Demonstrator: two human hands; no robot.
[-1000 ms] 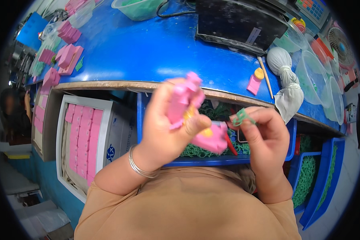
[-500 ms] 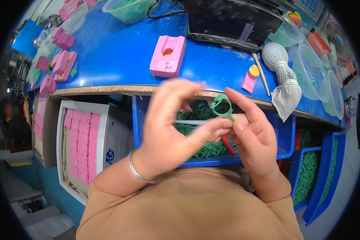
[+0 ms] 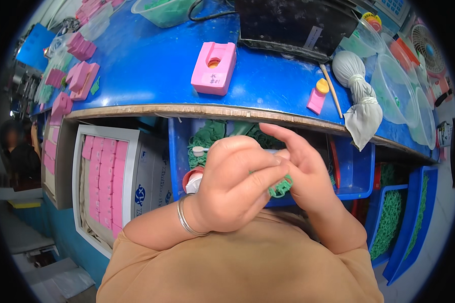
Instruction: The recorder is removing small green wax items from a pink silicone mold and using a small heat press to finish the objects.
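My left hand [image 3: 232, 187], a metal bangle on its wrist, is closed, with its fingertips pressed against the fingers of my right hand [image 3: 308, 174]. A small green ring-shaped piece [image 3: 281, 187] shows just below the meeting fingertips; the rest of it is hidden. The thumb side of my right hand pinches at it, while the index finger stretches out. Both hands hover over a blue bin [image 3: 364, 174] under the table edge. Green pieces [image 3: 207, 136] lie in that bin. A thin stick with a white end [image 3: 199, 151] passes behind my left hand.
On the blue table [image 3: 151, 76] stand a pink mould block [image 3: 215, 70], a small pink-and-yellow piece [image 3: 318, 96], a wooden stick [image 3: 331, 91], a tied white cloth bag [image 3: 356, 86] and a black machine [image 3: 293, 25]. A box of pink blocks [image 3: 103, 182] sits below left; blue trays [image 3: 414, 222] at right.
My left hand has come in from the left and closed against the right hand's fingertips. The green ring, held up in my right hand before, is now lower and mostly covered.
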